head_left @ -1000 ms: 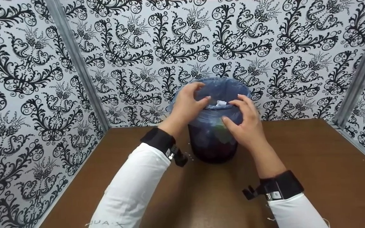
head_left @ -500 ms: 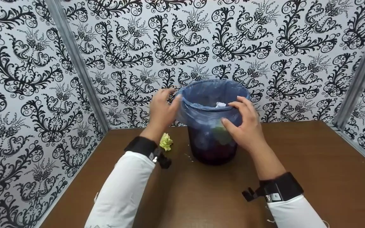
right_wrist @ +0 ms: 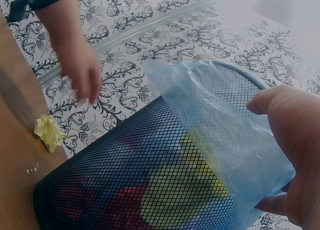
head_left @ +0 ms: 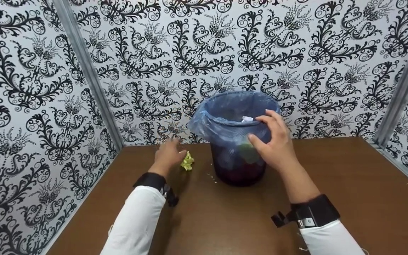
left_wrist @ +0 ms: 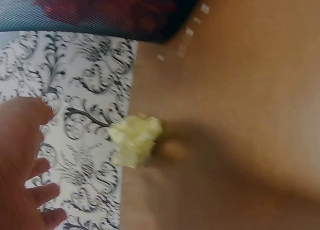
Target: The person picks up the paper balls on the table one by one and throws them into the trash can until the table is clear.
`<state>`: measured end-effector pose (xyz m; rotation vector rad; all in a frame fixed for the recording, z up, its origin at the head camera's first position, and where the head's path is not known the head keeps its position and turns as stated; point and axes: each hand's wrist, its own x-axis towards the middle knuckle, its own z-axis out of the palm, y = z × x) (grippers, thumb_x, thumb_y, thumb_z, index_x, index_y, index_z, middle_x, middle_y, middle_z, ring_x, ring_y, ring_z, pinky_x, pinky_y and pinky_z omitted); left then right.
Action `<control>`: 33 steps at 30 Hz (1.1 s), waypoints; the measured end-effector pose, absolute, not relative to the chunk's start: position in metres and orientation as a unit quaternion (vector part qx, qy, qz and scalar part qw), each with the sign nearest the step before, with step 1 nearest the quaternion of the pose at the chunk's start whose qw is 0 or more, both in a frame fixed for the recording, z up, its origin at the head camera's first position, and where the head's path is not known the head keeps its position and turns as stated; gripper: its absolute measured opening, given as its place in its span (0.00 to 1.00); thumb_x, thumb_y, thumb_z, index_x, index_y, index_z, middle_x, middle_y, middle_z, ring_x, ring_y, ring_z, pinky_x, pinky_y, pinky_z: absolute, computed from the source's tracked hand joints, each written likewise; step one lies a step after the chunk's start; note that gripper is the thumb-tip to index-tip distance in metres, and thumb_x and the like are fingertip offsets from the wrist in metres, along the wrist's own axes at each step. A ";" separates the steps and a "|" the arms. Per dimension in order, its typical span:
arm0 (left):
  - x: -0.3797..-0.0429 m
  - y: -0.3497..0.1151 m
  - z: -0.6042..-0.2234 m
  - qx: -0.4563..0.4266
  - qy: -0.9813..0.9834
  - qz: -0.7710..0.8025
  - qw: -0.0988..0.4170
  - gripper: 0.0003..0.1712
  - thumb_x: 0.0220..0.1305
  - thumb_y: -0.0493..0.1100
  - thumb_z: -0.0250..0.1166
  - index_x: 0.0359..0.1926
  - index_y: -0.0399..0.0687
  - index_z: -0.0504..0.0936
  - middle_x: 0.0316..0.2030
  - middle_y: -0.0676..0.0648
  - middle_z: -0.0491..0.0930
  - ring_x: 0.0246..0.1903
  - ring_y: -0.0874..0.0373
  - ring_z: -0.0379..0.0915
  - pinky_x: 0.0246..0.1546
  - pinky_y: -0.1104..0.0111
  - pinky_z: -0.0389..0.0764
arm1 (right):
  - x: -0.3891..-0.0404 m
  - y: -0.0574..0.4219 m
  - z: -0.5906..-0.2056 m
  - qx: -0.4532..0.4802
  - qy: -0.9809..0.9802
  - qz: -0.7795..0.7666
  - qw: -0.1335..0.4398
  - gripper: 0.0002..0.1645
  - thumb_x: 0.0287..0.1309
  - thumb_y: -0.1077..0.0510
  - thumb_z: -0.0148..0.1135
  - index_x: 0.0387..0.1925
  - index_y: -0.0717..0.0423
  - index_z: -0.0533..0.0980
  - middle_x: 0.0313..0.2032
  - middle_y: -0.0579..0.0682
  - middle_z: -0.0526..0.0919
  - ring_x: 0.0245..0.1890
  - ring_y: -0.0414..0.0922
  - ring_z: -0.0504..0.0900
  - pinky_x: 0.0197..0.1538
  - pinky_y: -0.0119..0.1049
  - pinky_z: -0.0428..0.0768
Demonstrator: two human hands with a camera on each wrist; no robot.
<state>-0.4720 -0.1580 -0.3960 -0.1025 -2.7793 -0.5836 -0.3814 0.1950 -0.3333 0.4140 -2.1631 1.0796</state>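
Observation:
A dark mesh wastebasket (head_left: 237, 166) stands on the table, a blue plastic bag (head_left: 221, 127) lining it and folded over its rim. My right hand (head_left: 276, 141) holds its right side at the rim, the thumb lower on the outside. Beside a crumpled yellow paper ball (head_left: 187, 161), left of the basket, my left hand (head_left: 168, 154) hovers with fingers spread and holds nothing. The left wrist view shows the paper ball (left_wrist: 135, 140) apart from the fingers. Through the mesh, red, green and yellow contents (right_wrist: 170, 195) show. A white crumpled piece (head_left: 247, 119) shows at the opening.
The brown table (head_left: 338, 184) runs up to patterned wall panels (head_left: 204, 42) behind and at the left. Small white scraps (right_wrist: 32, 167) lie by the basket's foot. The bag sticks out loosely on the basket's left.
My left hand has left the bag at the rim and moved left and down to the paper ball, which came into sight. My right hand has stayed at the rim.

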 end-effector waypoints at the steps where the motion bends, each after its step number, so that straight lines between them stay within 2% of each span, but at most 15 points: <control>1: -0.470 -0.159 -0.402 -0.038 -0.970 -0.202 0.129 0.38 0.65 0.57 0.65 0.73 0.54 0.70 0.70 0.38 0.69 0.66 0.34 0.70 0.65 0.38 0.71 | -0.381 0.195 -0.334 0.158 -0.831 0.414 0.337 0.32 0.55 0.49 0.74 0.61 0.47 0.76 0.74 0.52 0.65 0.75 0.60 0.63 0.72 0.69 0.58; 4: -0.461 -0.157 -0.414 -0.046 -0.974 -0.204 0.089 0.41 0.62 0.57 0.68 0.75 0.58 0.68 0.74 0.40 0.66 0.68 0.33 0.68 0.66 0.38 0.69 | -0.381 0.194 -0.334 0.157 -0.832 0.412 0.337 0.32 0.55 0.49 0.74 0.61 0.46 0.76 0.74 0.53 0.65 0.75 0.60 0.63 0.72 0.69 0.59; 7: -0.454 -0.154 -0.422 -0.057 -0.976 -0.195 0.074 0.38 0.62 0.54 0.68 0.73 0.57 0.71 0.74 0.43 0.67 0.67 0.35 0.69 0.66 0.39 0.70 | -0.381 0.195 -0.334 0.157 -0.832 0.411 0.339 0.32 0.54 0.49 0.75 0.61 0.45 0.76 0.74 0.53 0.65 0.75 0.60 0.63 0.72 0.69 0.59; 12: -0.450 -0.152 -0.431 -0.061 -0.982 -0.166 0.067 0.28 0.61 0.49 0.70 0.62 0.52 0.79 0.60 0.40 0.80 0.59 0.36 0.77 0.58 0.41 0.76 | -0.381 0.195 -0.333 0.160 -0.830 0.411 0.341 0.32 0.54 0.49 0.75 0.61 0.46 0.76 0.74 0.53 0.66 0.75 0.59 0.63 0.73 0.68 0.60; 16: -0.449 -0.152 -0.434 -0.060 -0.983 -0.162 0.063 0.22 0.61 0.48 0.72 0.55 0.50 0.82 0.51 0.40 0.84 0.53 0.38 0.80 0.53 0.43 0.80 | -0.382 0.195 -0.334 0.166 -0.827 0.414 0.342 0.32 0.55 0.49 0.75 0.61 0.48 0.76 0.74 0.53 0.66 0.75 0.58 0.63 0.74 0.65 0.60; 24: -0.449 -0.150 -0.440 -0.063 -0.980 -0.173 0.078 0.15 0.58 0.47 0.73 0.44 0.49 0.82 0.39 0.44 0.80 0.41 0.44 0.80 0.42 0.46 0.80 | -0.383 0.196 -0.335 0.167 -0.826 0.414 0.343 0.32 0.55 0.50 0.74 0.61 0.50 0.77 0.74 0.54 0.66 0.75 0.59 0.63 0.74 0.66 0.59; 29: -0.451 -0.149 -0.443 -0.053 -0.979 -0.175 0.096 0.11 0.59 0.46 0.72 0.40 0.48 0.83 0.39 0.43 0.82 0.41 0.41 0.82 0.40 0.45 0.80 | -0.382 0.196 -0.335 0.165 -0.828 0.412 0.343 0.32 0.55 0.50 0.74 0.61 0.51 0.76 0.74 0.55 0.66 0.75 0.59 0.63 0.74 0.66 0.59; 33: -0.457 -0.150 -0.448 -0.042 -0.977 -0.161 0.132 0.07 0.60 0.45 0.72 0.36 0.50 0.82 0.39 0.41 0.86 0.41 0.37 0.84 0.38 0.42 0.82 | -0.381 0.195 -0.334 0.165 -0.828 0.413 0.341 0.32 0.55 0.49 0.74 0.61 0.50 0.76 0.74 0.54 0.65 0.75 0.59 0.63 0.74 0.66 0.60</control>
